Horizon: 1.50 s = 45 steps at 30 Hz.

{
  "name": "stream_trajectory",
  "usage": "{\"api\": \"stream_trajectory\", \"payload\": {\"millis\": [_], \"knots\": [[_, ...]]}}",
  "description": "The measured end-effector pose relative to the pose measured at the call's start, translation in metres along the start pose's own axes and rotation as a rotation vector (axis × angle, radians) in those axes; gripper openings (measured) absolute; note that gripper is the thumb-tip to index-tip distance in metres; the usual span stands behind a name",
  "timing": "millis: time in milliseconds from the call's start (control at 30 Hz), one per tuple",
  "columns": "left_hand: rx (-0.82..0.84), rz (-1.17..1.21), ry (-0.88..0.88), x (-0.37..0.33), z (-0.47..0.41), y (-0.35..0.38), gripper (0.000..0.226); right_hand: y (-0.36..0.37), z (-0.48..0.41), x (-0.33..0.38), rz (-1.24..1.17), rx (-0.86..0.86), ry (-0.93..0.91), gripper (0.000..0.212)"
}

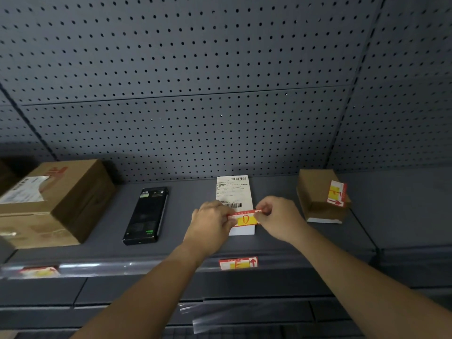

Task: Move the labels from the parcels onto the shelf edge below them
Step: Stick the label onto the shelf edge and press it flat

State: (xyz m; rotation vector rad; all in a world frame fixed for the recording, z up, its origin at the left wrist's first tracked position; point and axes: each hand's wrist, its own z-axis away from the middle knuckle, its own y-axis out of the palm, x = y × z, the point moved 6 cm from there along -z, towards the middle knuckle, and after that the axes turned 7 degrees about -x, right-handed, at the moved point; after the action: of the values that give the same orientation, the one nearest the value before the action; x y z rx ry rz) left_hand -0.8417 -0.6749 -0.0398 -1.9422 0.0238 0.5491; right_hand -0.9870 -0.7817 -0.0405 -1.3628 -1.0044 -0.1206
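A rectangular red-and-yellow paper label (pixel 244 218) marked "D" is pinched at its ends by the left hand (pixel 212 225) and right hand (pixel 277 216). It is held against the flat white parcel (pixel 234 192), at that parcel's near end. Fingers are closed tight on the label.

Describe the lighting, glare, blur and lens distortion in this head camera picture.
Head view: dim, bluish light, the frame's corners darkest; wide-angle bending curves the pegboard seams; glare streaks the clear strip on the shelf edge, washing out the label at far left; the left hand and right hand look slightly soft on the D label; parcel print is too small to read.
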Motion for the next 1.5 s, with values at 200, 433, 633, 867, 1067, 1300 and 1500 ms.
{"api": "stream_trajectory", "payload": {"millis": [200,433,633,867,1067,1300,1500], "knots": [[-0.051,0.115,-0.087,0.006,0.005,-0.015,0.025,-0.014,0.012,0.010,-0.045,-0.014,0.001,0.010],[-0.135,-0.121,-0.137,0.023,0.028,-0.050,0.034,-0.020,0.025,0.041,-0.150,-0.095,-0.078,0.005],[-0.186,-0.215,-0.226,0.042,0.072,-0.079,0.034,0.006,0.031,0.079,-0.269,-0.022,-0.211,0.006],[-0.242,-0.308,-0.387,0.073,0.143,-0.118,0.030,0.053,0.054,0.133,-0.295,0.115,-0.346,0.011],[-0.256,-0.354,-0.493,0.100,0.190,-0.148,0.031,0.087,0.073,0.180,-0.288,0.192,-0.431,0.009],[-0.231,-0.323,-0.480,0.146,0.210,-0.160,0.033,0.125,0.087,0.224,-0.261,0.196,-0.443,0.009],[-0.143,-0.270,-0.362,0.195,0.199,-0.156,0.033,0.157,0.091,0.247,-0.211,0.115,-0.348,0.006]]}}
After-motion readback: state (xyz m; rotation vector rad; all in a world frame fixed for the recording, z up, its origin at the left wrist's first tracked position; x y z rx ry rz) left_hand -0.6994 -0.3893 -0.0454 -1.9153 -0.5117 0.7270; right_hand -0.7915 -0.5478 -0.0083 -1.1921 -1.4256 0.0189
